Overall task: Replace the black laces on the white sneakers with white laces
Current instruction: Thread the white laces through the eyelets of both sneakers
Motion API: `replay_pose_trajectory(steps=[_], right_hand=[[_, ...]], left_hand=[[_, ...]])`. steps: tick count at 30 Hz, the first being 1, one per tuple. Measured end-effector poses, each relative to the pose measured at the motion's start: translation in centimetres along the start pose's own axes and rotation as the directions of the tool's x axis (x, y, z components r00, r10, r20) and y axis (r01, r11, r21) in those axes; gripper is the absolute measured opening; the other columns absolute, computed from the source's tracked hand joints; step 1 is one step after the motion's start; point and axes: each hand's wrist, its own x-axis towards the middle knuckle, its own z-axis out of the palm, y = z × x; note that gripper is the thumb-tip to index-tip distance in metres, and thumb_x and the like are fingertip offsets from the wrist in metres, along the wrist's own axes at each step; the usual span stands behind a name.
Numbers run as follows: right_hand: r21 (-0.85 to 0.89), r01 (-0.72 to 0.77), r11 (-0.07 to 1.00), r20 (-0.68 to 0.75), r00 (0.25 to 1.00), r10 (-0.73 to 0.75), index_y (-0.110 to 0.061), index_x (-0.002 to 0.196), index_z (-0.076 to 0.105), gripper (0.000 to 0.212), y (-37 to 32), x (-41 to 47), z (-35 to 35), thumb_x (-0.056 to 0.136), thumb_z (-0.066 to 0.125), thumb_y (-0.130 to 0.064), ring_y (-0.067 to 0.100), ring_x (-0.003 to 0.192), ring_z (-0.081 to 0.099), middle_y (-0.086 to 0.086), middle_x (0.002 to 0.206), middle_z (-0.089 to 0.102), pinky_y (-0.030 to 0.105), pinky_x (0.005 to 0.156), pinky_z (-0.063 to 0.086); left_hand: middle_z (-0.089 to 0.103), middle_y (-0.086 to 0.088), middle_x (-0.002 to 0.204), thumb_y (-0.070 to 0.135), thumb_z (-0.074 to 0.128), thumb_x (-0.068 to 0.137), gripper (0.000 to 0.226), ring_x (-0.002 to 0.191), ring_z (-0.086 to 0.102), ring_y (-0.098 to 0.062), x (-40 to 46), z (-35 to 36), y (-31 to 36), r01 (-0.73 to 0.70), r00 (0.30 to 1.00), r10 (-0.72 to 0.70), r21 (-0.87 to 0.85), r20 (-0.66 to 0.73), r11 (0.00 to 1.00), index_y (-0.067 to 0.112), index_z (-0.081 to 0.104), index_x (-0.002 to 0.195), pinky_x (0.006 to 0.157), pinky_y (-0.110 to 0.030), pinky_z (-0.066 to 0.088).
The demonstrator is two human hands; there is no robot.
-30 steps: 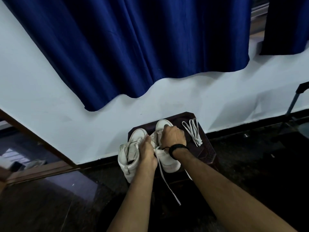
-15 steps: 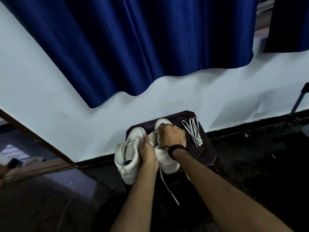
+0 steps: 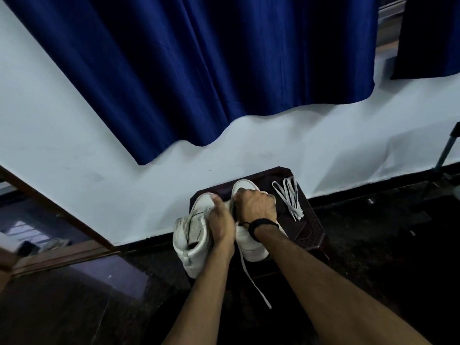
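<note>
Two white sneakers stand on a dark wooden stool by the wall. The left sneaker overhangs the stool's left edge, its opening toward me. The right sneaker lies under my hands. My left hand rests between the two shoes with fingers curled at the right sneaker's lace area. My right hand, a black band on its wrist, grips the top of the right sneaker. A white lace hangs from that shoe toward me. A spare bundle of white laces lies on the stool's right side. No black lace is visible.
A white wall with blue curtains stands right behind the stool. The floor is dark. A wooden door frame runs along the left. A metal stand leg is at the far right.
Both hands stay on the right sneaker and have shifted only slightly. The hanging lace swings a little. The camera has tilted a bit.
</note>
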Motion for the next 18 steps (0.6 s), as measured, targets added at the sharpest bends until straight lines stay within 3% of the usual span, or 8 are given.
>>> replay_pose_trajectory(steps=[2, 4, 6, 8, 11, 14, 16, 18], right_hand=[[-0.016, -0.003, 1.000, -0.008, 1.000, 0.003, -0.021, 0.095, 0.066, 0.022, 0.2, -0.1, 0.0, 0.094, 0.045, -0.025, 0.025, 0.082, 0.069, 0.004, 0.086, 0.071, 0.029, 0.063, 0.034], [0.003, -0.017, 1.000, -0.004, 1.000, 0.017, -0.022, 0.096, 0.066, 0.022, 0.4, 0.0, 0.0, 0.094, 0.045, -0.028, 0.026, 0.083, 0.069, 0.004, 0.087, 0.072, 0.030, 0.063, 0.035], [0.049, -0.032, 0.998, 0.000, 0.999, 0.032, -0.023, 0.099, 0.066, 0.022, 0.9, 0.0, 0.0, 0.093, 0.045, -0.029, 0.027, 0.084, 0.069, 0.004, 0.088, 0.071, 0.031, 0.062, 0.037], [0.114, -0.055, 0.992, 0.013, 0.998, 0.054, -0.026, 0.103, 0.063, 0.021, 1.8, 0.0, -0.1, 0.094, 0.045, -0.032, 0.028, 0.086, 0.069, 0.004, 0.090, 0.070, 0.031, 0.063, 0.039], [0.141, -0.071, 0.988, 0.014, 0.997, 0.069, -0.029, 0.106, 0.061, 0.020, 2.6, -0.2, -0.3, 0.096, 0.044, -0.033, 0.027, 0.087, 0.068, 0.004, 0.092, 0.069, 0.030, 0.062, 0.038], [0.110, -0.042, 0.993, 0.000, 0.999, 0.042, -0.026, 0.100, 0.063, 0.020, 2.0, -0.3, -0.3, 0.095, 0.044, -0.030, 0.027, 0.083, 0.068, 0.002, 0.087, 0.070, 0.030, 0.061, 0.037], [0.080, -0.022, 0.997, 0.005, 1.000, 0.021, -0.025, 0.096, 0.064, 0.020, 1.5, -0.3, -0.3, 0.093, 0.046, -0.031, 0.026, 0.079, 0.068, 0.001, 0.083, 0.070, 0.030, 0.061, 0.037], [0.052, 0.008, 0.999, 0.003, 1.000, -0.008, -0.025, 0.096, 0.065, 0.021, 1.3, -0.3, -0.2, 0.092, 0.047, -0.034, 0.026, 0.080, 0.068, 0.001, 0.084, 0.070, 0.030, 0.062, 0.035]], left_hand=[[0.072, -0.008, 0.091, 0.059, 0.027, 0.099, 0.071, 0.086, 0.069, -0.027, 1.8, 0.2, 0.8, 0.221, 0.975, -0.222, -0.119, 0.006, 0.968, 0.003, 0.070, 0.088, 0.085, -0.039, 0.055], [0.066, -0.014, 0.104, 0.031, 0.041, 0.102, 0.040, 0.099, 0.064, -0.029, 4.0, 0.4, 1.3, 0.338, 0.941, -0.336, -0.054, 0.043, 0.939, 0.000, 0.066, 0.102, 0.090, -0.036, 0.052], [0.058, -0.027, 0.126, 0.015, 0.038, 0.104, 0.039, 0.115, 0.059, -0.029, 6.0, 0.8, 1.6, 0.433, 0.887, -0.431, 0.024, 0.165, 0.901, -0.009, 0.049, 0.133, 0.090, -0.028, 0.048], [0.060, -0.029, 0.118, 0.010, 0.042, 0.103, 0.036, 0.105, 0.062, -0.028, 7.5, 1.3, 1.5, 0.382, 0.877, -0.410, 0.155, 0.249, 0.911, -0.009, 0.048, 0.133, 0.078, -0.027, 0.052], [0.065, -0.016, 0.071, 0.005, 0.067, 0.086, 0.014, 0.063, 0.062, -0.026, 5.7, 1.1, 2.9, 0.412, 0.864, -0.431, 0.126, 0.259, 0.902, -0.007, 0.061, 0.090, 0.043, -0.024, 0.052], [0.073, -0.014, 0.080, 0.014, 0.084, 0.065, 0.033, 0.079, 0.070, -0.026, 4.3, 0.5, 4.1, 0.201, 0.962, -0.249, 0.331, 0.110, 0.922, -0.004, 0.072, 0.089, 0.067, -0.036, 0.061], [0.073, -0.014, 0.089, 0.015, 0.079, 0.068, 0.019, 0.087, 0.071, -0.025, 3.3, -0.5, 5.1, 0.083, 0.992, -0.115, 0.421, 0.050, 0.903, 0.006, 0.074, 0.085, 0.079, -0.037, 0.060], [0.072, -0.018, 0.092, 0.010, 0.073, 0.069, 0.010, 0.087, 0.071, -0.029, 2.8, -1.5, 6.2, 0.015, 0.994, -0.053, 0.375, 0.091, 0.927, 0.010, 0.070, 0.078, 0.079, -0.037, 0.060]])
